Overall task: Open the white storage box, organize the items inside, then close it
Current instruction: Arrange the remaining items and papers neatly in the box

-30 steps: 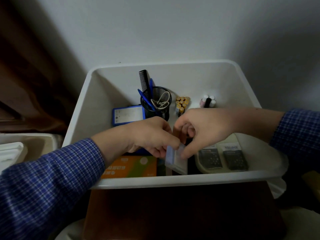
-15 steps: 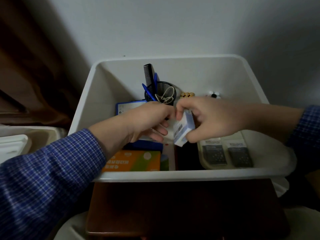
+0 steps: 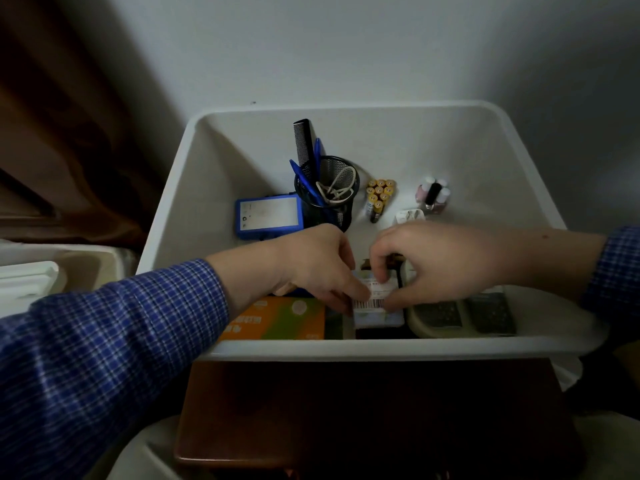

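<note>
So the box [image 3: 349,348] is open on the stand, lid off, and I'd say I'm mid-sort: far side looks tidy with the pen cup [image 3: 327,192], batteries [image 3: 379,197] and polish bottles [image 3: 433,195] lined up, near side not finished, closing not done. Both arms reach in over the near rim. My left hand [image 3: 311,268] and right hand [image 3: 440,265] both have fingers curled, pinching a small carton [image 3: 375,304] near the middle.

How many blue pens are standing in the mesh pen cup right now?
2 visible, both in the black mesh cup beside the comb: one blue pen leaning left over the rim, another upright behind the comb. More may be hidden inside the cup.
</note>
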A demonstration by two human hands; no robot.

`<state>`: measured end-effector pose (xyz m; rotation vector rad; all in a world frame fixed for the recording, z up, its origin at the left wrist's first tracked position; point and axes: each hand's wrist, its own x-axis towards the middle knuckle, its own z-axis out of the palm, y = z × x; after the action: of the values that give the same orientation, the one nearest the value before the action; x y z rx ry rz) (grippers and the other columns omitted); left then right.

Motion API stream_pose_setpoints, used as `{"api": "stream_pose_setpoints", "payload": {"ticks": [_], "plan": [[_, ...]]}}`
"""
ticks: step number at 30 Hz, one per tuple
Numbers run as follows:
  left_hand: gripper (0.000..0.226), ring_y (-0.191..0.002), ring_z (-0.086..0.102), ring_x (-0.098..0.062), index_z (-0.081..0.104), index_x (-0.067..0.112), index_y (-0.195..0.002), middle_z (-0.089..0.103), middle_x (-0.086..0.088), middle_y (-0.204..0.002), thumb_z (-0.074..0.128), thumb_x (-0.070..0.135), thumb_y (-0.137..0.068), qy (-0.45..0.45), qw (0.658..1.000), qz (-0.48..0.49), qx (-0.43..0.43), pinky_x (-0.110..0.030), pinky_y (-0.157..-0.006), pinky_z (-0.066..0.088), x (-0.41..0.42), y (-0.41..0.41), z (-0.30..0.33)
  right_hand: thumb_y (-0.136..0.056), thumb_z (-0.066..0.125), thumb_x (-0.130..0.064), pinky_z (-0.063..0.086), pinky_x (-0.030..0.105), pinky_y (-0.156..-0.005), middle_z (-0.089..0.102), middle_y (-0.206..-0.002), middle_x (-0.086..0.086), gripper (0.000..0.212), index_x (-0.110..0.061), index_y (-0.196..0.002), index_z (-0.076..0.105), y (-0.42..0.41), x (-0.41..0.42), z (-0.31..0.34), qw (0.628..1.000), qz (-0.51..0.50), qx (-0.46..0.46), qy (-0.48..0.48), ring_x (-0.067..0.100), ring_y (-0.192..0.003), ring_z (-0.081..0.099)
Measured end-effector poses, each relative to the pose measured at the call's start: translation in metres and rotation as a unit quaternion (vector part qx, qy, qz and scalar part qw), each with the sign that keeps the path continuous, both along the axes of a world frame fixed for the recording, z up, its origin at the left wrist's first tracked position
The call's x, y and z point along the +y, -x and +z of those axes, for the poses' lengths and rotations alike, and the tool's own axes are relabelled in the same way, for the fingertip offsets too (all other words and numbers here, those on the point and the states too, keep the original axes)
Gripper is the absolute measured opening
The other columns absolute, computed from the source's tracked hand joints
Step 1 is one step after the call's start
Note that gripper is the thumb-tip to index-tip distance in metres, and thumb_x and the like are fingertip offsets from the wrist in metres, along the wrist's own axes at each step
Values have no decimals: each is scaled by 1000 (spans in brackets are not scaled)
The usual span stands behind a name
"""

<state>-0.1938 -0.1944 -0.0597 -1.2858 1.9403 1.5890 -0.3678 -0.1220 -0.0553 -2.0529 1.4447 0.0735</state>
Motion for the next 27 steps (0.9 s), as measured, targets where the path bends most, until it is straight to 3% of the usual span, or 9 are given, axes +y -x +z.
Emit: {"api": "stream_pose_setpoints", "payload": {"ticks": [5, 10, 12, 14, 16, 19, 22, 25, 27], "plan": [[27, -78, 78, -24, 62, 8, -100, 78, -11, -93, 82, 9, -82, -39, 999, -12, 15, -36, -76, 64, 0, -2, -3, -71, 81, -55, 54, 34, -85, 54, -105, -15, 32, -33, -87, 64, -1, -1, 1, 999, 18, 37, -9, 6, -96, 56], [25, -84, 77, -26, 58, 6, -111, 77, -16, -100, 71, 1, -90, -89, 995, -47, 12, -29, -69, 63, 0, -2, -1, -78, 77, -52, 47, 15, -80, 49, -111, -18, 24, -29, -78, 71, 1, 2, 1, 997, 48, 47, -27, -3, -99, 50], [30, -89, 77, -29, 56, 5, -118, 76, -19, -102, 68, -1, -91, -95, 994, -59, 1, -36, -77, 64, -1, -3, 2, -81, 74, -49, 48, 19, -82, 55, -111, -14, 24, -26, -76, 72, 1, 2, 1, 997, 48, 44, -28, -1, -100, 52], [32, -84, 77, -28, 52, 3, -122, 76, -21, -99, 64, -2, -93, -93, 994, -50, 4, -35, -72, 64, -2, -4, 6, -84, 67, -48, 52, 34, -85, 66, -101, -3, 28, -24, -71, 69, -1, -1, 3, 999, 31, 29, -33, 7, -92, 62], [26, -75, 77, -23, 54, 2, -119, 76, -20, -94, 60, -3, -94, -46, 998, -12, 34, -29, -64, 62, -10, -10, 12, -85, 61, -45, 54, 43, -81, 69, -85, 2, 28, -26, -65, 63, -3, -5, 6, 1000, -14, -2, -13, 16, -82, 66], [13, -75, 72, -21, 66, 0, -103, 75, -19, -89, 61, 4, -93, 111, 993, -6, 46, -30, -67, 58, -29, -34, 27, -92, 64, -35, 52, 25, -69, 67, -72, -3, 23, -27, -71, 61, -5, -12, 8, 994, -94, -38, 36, 4, -68, 62], [15, -85, 68, -14, 72, 15, -103, 74, -5, -94, 63, 21, -94, 218, 966, -135, -43, -28, -77, 55, -37, -65, 39, -95, 61, -30, 53, 21, -65, 71, -76, -9, 13, -29, -83, 65, -17, -22, 11, 991, -116, -55, 32, 3, -69, 66], [21, -95, 61, -5, 62, 32, -116, 63, 14, -108, 57, 37, -96, 213, 936, -245, -135, -26, -82, 51, -25, -84, 38, -96, 59, -25, 58, 31, -77, 74, -92, -4, 14, -20, -99, 72, -43, -37, 4, 998, -65, -5, -7, 13, -85, 70], [14, -88, 60, -5, 57, 36, -110, 61, 13, -100, 56, 36, -96, 210, 931, -265, -138, -27, -77, 50, -19, -88, 35, -95, 61, -25, 60, 38, -78, 76, -97, 9, 21, -10, -101, 74, -62, -46, -7, 998, -20, 31, -49, 24, -88, 72]]}}
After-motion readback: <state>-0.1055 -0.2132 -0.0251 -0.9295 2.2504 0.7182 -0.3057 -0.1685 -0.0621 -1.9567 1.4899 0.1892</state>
